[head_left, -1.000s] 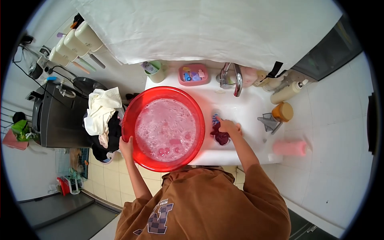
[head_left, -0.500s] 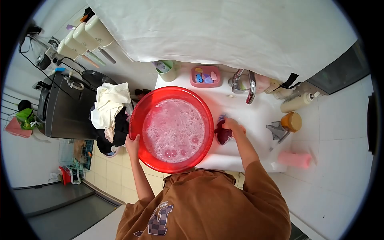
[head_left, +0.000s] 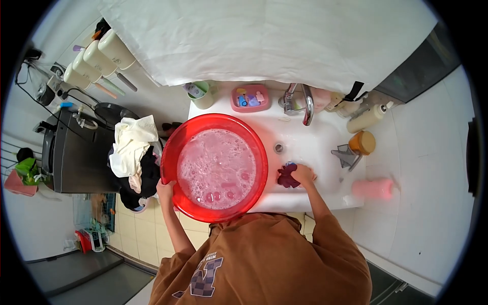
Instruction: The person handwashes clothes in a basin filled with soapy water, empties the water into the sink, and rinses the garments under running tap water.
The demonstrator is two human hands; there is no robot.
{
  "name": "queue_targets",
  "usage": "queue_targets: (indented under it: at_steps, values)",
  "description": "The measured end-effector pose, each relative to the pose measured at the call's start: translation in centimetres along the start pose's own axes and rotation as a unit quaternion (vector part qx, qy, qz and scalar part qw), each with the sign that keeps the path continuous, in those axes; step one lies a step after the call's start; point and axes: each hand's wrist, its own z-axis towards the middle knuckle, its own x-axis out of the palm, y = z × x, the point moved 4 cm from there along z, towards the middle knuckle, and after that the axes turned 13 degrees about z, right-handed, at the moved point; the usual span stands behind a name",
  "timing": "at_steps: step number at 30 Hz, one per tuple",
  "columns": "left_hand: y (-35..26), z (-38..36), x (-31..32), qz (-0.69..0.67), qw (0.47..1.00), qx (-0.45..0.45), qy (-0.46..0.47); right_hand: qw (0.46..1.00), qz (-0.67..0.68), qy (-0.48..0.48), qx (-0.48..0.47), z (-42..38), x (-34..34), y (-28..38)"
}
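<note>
— What does each hand have?

— The right hand (head_left: 305, 174) has its grip closed over a crumpled dark maroon cloth (head_left: 287, 178) in the white ceramic sink (head_left: 315, 147); the fingers hide the cloth's right part. The left hand (head_left: 165, 189) grips the near-left rim of the round red plastic basin (head_left: 175, 140); its fingertips are hidden behind the rim.

— And in the basin?

— Pink foamy water (head_left: 216, 160), left of the right grip; what lies under the foam I cannot make out.

A home bathroom, clearly: white sink (head_left: 310, 147) with tap (head_left: 300, 101), toothbrush cups (head_left: 99, 56) on the tiled wall, soap bottles (head_left: 366, 118) at the sink's right edge, laundry pile (head_left: 133, 157) beside it.
</note>
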Motion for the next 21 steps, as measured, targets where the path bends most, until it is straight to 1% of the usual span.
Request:
queue_targets:
  at_steps: [1,3,4,5,6,9,15,18,20,21]
  values:
    - [0.0,0.0,0.0,-0.008,1.000,0.001,0.002,1.000,0.000,-0.002,0.003,-0.4,-0.2,-0.7]
    - [-0.5,-0.2,-0.1,-0.016,1.000,0.003,0.004,0.997,0.071,-0.022,0.017,-1.6,-1.6,-0.8]
    - [-0.7,-0.2,-0.1,-0.029,1.000,-0.002,0.011,0.997,0.072,-0.023,0.018,-2.2,-2.2,-0.7]
    - [-1.0,-0.4,-0.1,-0.041,0.999,-0.008,0.018,0.993,0.109,-0.032,0.025,-2.8,-2.7,-0.8]
    - [-1.3,-0.4,-0.3,-0.040,0.999,-0.007,0.020,0.988,0.145,-0.042,0.032,-3.2,-3.0,-0.8]
    - [-2.2,-0.6,-0.4,-0.023,0.999,-0.009,0.026,0.980,0.188,-0.052,0.035,-3.7,-3.2,-1.2]
    - [-5.7,-2.3,-0.3,-0.003,1.000,0.011,0.020,0.983,0.179,-0.043,0.024,-3.9,-3.1,-0.6]
    - [-8.3,-3.6,-0.3,0.005,0.999,0.042,0.002,0.983,0.178,-0.039,0.009,-3.8,-2.9,-0.9]
    - [-10.0,-4.3,-0.3,0.064,0.996,0.059,0.000,0.983,0.178,-0.039,0.006,-3.8,-2.9,-1.0]
    - [-10.4,-4.3,0.0,0.065,0.996,0.060,0.000,0.984,0.177,-0.037,0.000,-3.8,-2.9,-1.0]
